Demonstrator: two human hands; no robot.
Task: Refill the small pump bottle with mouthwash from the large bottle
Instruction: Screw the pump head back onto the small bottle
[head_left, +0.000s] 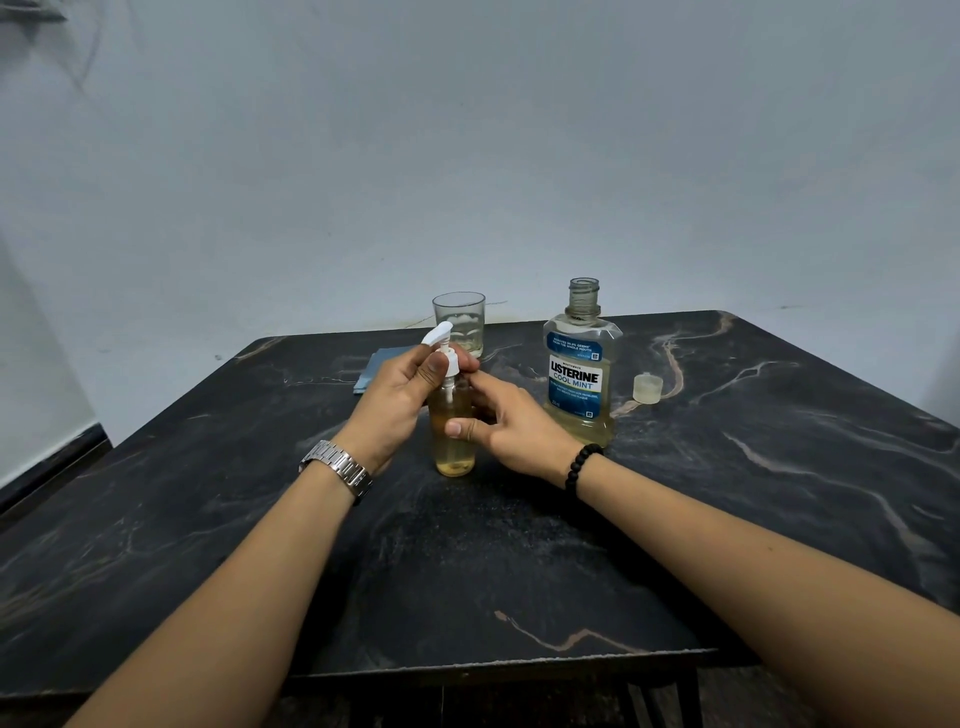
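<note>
— Position of the small pump bottle?

— Upright on the tabletop, about midway between its left and right edges and nearer the far edge than the near one. It holds yellowish liquid to well up its body. The white pump head sits on its neck, nozzle pointing up and to the left.

— The hands?

— The left hand is curled round the pump collar, fingers and thumb gripping it from the left. The right hand grasps the bottle's body from the right, thumb across the front, fingers behind.

— The large bottle?

— Upright just right of the right hand, uncapped, blue label facing the near edge. Its cap lies on the tabletop just to the bottle's right, apart from it.

— Anything else?

— A clear glass stands behind the pump bottle near the far edge. A blue cloth lies flat to the left of it, partly hidden by the left hand. A metal watch is on the left wrist, a black bead bracelet on the right.
</note>
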